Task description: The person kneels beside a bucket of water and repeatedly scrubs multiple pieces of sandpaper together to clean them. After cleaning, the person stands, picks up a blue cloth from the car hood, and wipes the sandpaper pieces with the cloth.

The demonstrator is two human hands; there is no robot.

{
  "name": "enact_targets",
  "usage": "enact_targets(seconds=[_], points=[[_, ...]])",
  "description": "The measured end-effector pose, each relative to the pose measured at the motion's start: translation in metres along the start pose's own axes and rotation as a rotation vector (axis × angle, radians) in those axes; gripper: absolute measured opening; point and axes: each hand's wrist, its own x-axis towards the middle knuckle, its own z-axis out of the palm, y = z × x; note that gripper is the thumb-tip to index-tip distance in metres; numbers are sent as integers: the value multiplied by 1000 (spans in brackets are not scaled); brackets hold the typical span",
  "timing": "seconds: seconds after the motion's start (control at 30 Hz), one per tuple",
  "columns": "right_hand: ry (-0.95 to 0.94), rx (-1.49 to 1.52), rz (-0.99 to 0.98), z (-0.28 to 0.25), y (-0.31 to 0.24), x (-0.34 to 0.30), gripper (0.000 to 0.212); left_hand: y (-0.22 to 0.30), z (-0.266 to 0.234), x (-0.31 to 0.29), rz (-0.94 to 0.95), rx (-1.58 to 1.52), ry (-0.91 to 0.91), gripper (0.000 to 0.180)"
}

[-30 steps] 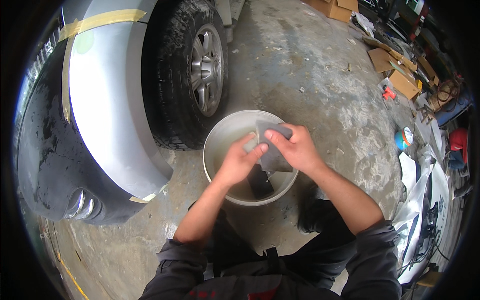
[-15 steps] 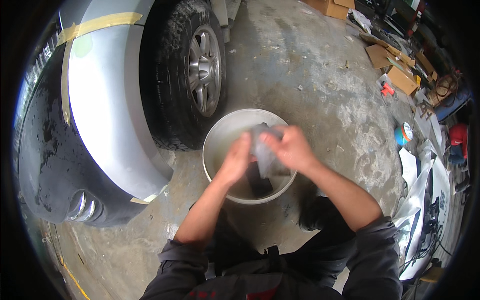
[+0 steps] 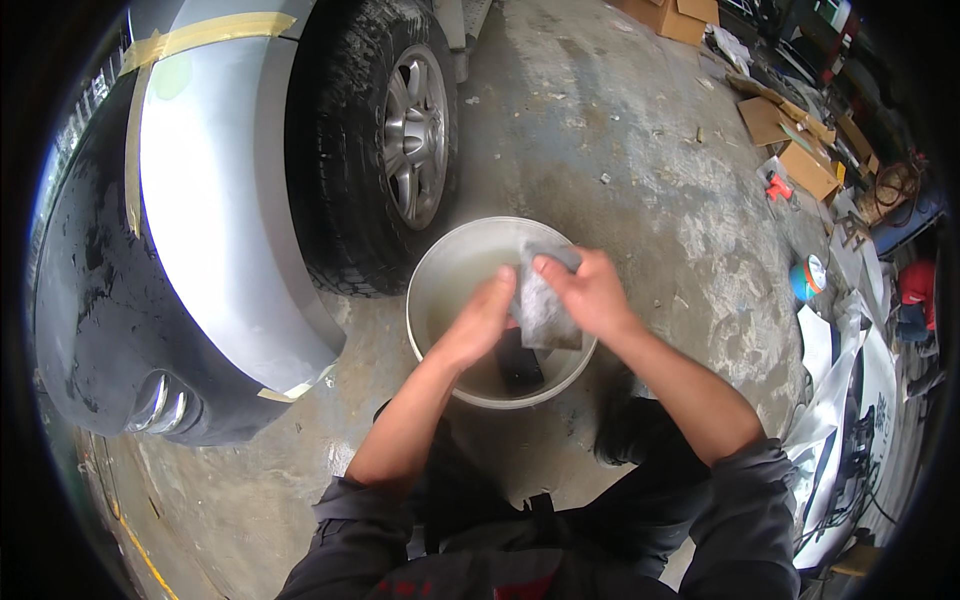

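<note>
Since the frame half a second before, both hands had shifted slightly on the grey cloth [image 3: 545, 305], which now hung flatter between them, pinched over the white bucket [image 3: 440, 270], likely so that drips fell back into the murky water. The right hand [image 3: 590, 292] kept a closed grip on the cloth's upper edge while the left hand [image 3: 483, 318] clamped its near side, with a dark block [image 3: 520, 362] resting in the bucket just below the grips. Beyond the left grip stood the car's wheel [image 3: 405, 150] and the taped silver fender [image 3: 215, 200], on the stained concrete floor [image 3: 620, 130].
</note>
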Motion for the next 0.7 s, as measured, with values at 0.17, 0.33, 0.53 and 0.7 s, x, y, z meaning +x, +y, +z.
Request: enact_targets(seconds=[0.17, 0.33, 0.53, 0.7], points=[[-52, -240, -39, -1, -5, -3, 33, 8, -5, -11, -30, 60, -60, 66], [125, 162, 34, -7, -9, 3, 30, -3, 12, -1, 430, -254, 223, 25], [116, 141, -37, 1, -3, -8, 26, -8, 23, 6, 696, 2, 386, 18], [-41, -90, -238, -13, -14, -1, 23, 1, 7, 3, 664, 191, 244, 21]])
